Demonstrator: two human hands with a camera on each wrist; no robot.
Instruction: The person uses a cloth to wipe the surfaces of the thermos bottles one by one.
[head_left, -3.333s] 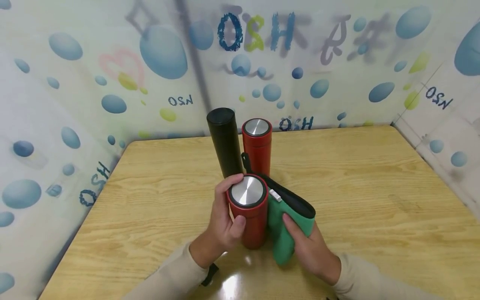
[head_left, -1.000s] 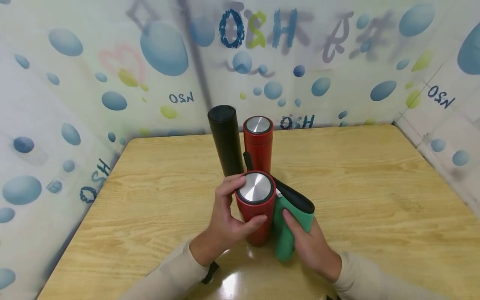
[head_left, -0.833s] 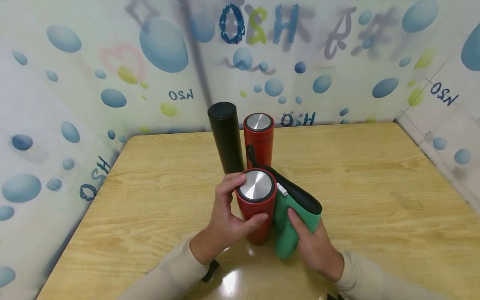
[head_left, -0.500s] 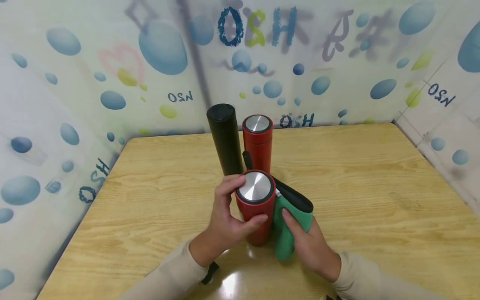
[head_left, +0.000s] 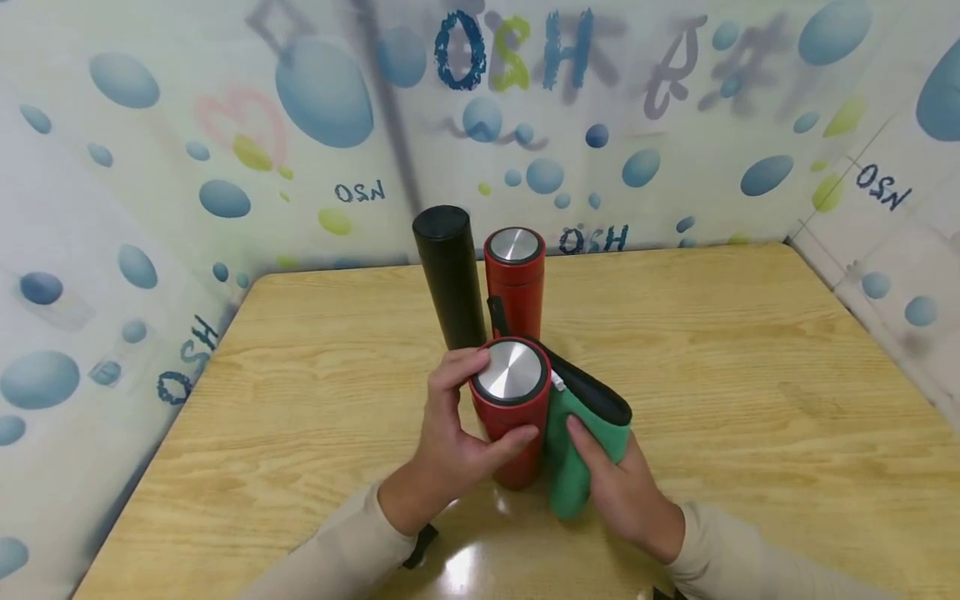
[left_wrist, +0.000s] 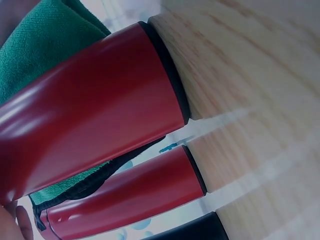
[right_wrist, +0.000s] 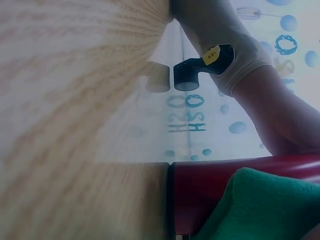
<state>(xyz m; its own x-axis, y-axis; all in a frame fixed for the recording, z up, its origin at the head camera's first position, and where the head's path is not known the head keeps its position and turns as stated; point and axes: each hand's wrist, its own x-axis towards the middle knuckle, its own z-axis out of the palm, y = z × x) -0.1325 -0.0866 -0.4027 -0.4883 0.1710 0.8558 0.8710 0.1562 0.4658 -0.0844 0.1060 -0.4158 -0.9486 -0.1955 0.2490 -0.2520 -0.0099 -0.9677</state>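
Observation:
A red thermos flask (head_left: 506, 417) with a brushed metal lid stands upright on the table, near me. My left hand (head_left: 450, 450) grips its upper part, fingers at the lid's rim and thumb across the front. My right hand (head_left: 626, 496) holds a folded green cloth (head_left: 572, 479) against the flask's right side, thumb on top. The cloth has a black edge, a white tag and a black loop. Its fleecy surface (left_wrist: 45, 45) shows behind the flask in the left wrist view. The right hand's fingers are hidden beneath the cloth.
Behind the held flask stand a tall black flask (head_left: 450, 283) and a second red flask (head_left: 517, 292), side by side. The wooden table (head_left: 300, 375) ends at a printed wall (head_left: 300, 192) with blue dots. A black wrist device (right_wrist: 187, 72) sits on the left sleeve.
Since the earliest frame the held flask has shifted slightly right and the left thumb lies further across it. The cloth has made small up-and-down shifts along its side. The back flasks stay put.

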